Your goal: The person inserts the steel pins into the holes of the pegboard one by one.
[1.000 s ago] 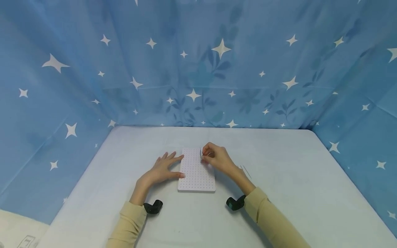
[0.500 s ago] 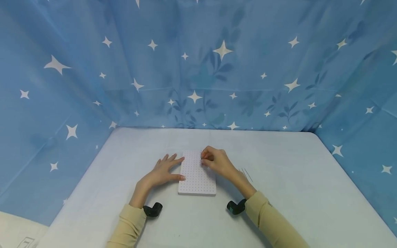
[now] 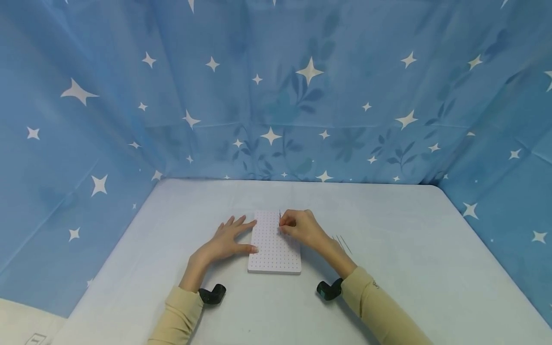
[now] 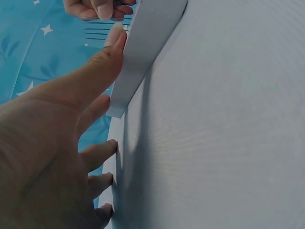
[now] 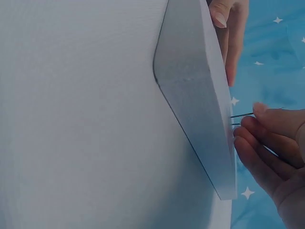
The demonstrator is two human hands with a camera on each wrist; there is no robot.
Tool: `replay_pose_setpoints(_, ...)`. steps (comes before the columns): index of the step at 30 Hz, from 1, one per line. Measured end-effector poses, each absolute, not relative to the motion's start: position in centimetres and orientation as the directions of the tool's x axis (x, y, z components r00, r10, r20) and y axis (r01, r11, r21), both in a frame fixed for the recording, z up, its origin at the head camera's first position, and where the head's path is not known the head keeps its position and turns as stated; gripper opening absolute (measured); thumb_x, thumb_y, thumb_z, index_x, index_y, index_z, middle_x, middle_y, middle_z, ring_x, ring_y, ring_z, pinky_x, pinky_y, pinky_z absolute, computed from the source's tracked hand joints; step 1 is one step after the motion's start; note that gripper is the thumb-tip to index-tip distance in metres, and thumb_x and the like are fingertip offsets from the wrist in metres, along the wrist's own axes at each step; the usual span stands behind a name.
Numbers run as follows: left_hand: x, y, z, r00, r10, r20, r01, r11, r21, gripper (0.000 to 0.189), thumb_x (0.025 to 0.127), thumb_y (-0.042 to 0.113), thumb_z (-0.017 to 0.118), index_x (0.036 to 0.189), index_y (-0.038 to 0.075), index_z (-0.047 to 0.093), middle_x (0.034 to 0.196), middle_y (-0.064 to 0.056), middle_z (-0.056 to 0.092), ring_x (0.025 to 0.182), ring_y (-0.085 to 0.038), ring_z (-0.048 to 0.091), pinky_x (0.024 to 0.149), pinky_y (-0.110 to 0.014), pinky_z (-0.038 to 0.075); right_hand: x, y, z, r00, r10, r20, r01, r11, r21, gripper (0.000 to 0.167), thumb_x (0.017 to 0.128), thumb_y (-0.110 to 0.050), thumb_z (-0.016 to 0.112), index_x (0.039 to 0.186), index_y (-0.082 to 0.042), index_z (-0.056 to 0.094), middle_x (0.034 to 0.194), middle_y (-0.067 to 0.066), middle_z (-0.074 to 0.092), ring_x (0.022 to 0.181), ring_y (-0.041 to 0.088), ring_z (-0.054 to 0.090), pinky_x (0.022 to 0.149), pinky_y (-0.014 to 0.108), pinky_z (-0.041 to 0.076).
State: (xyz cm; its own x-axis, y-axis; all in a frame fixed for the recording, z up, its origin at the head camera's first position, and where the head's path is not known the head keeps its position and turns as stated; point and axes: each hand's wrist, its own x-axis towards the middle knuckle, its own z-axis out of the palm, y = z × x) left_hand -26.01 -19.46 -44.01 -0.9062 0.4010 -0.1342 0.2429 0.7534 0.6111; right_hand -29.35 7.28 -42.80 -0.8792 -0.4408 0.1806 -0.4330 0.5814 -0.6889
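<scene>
A white board (image 3: 273,261) with rows of small holes lies flat on the table. My left hand (image 3: 226,241) is spread at its left side, with the thumb and index fingertip at the board's edge and the other fingers reaching past it onto the table. Over the upper right part of the board, my right hand (image 3: 304,229) pinches a thin dark rod (image 5: 242,115) between thumb and fingers, close to the board's surface. Several similar thin rods (image 4: 95,34) stand out from the board in the left wrist view. The right fingers partly hide the holes beneath them.
Several thin dark rods (image 3: 345,244) lie on the white table (image 3: 409,268) to the right, partly behind the right wrist. A black wrist camera (image 3: 212,294) sits on the left wrist, another black camera (image 3: 329,289) on the right. A blue star-patterned curtain (image 3: 276,96) surrounds the table.
My right hand has come slightly down and nearer over the board, still pinching the rod. The left hand keeps its place at the board's edge. The head view has shifted a little.
</scene>
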Motion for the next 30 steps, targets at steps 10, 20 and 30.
replay_pose_setpoints(10,-25.9,-18.9,-44.1,-0.906,0.403,-0.13,0.247,0.753,0.61,0.086,0.088,0.05,0.078,0.159,0.017,0.043,0.168,-0.024,0.023,0.156,-0.053,0.006,0.123,-0.072,0.002,-28.8,10.3,-41.6,-0.826,-0.552,0.114,-0.489,0.601,-0.632,0.006,0.091,-0.009,0.079,0.094,-0.008,0.074,0.088,-0.001,0.074,0.079,0.008,0.066,0.075,0.024,0.059)
replay_pose_setpoints(20,-25.9,-19.0,-44.7,-0.904,0.406,-0.132,0.25,0.753,0.609,0.086,0.088,0.052,0.078,0.159,0.019,0.042,0.169,-0.022,0.022,0.157,-0.05,0.002,0.124,-0.069,0.0,-27.8,14.1,-41.3,-0.817,-0.564,0.117,-0.517,0.628,-0.582,0.007,0.092,-0.004,0.076,0.098,-0.007,0.076,0.088,0.0,0.074,0.077,0.007,0.062,0.069,0.023,0.055)
replay_pose_setpoints(30,-26.0,-19.5,-44.3,-0.906,0.401,-0.139,0.245,0.762,0.6,0.086,0.089,0.051,0.077,0.16,0.019,0.041,0.169,-0.022,0.021,0.157,-0.05,0.003,0.123,-0.07,0.0,-27.6,16.7,-41.2,-0.812,-0.579,0.077,-0.518,0.652,-0.554,0.014,0.09,-0.003,0.076,0.104,-0.006,0.076,0.089,-0.004,0.071,0.071,0.007,0.056,0.062,0.022,0.05)
